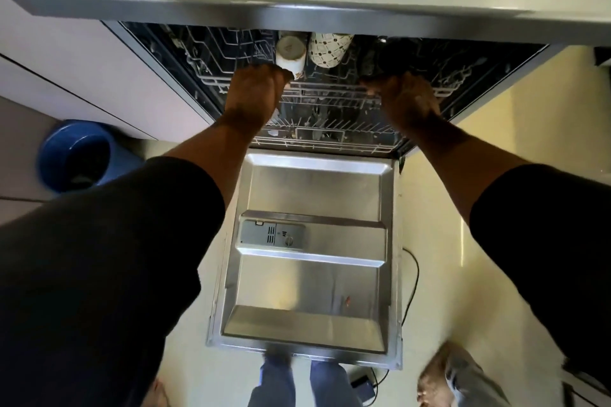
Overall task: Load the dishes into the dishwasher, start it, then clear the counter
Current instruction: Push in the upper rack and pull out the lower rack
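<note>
Plain white cylindrical ceramic mug [291,54]: no pattern. Rounded white cup [327,49]: grid of small dark dots joined by thin lines. Pale grey wire rack [330,99]. Brushed silver steel dishwasher door [314,188]: tiny red speck low right. Grey plastic detergent dispenser [271,235]. Round blue plastic bucket [76,155]. Black long sleeves [115,241]. Cream-yellow floor [446,192]. Thin black cable [413,281].

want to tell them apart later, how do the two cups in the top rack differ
The plain cup is unmarked cream; the patterned cup is white with small dark motifs. The plain cup sits on the left, right by the left hand; the patterned cup sits to its right, farther from that hand. Both sit side by side in the top rack.
</note>
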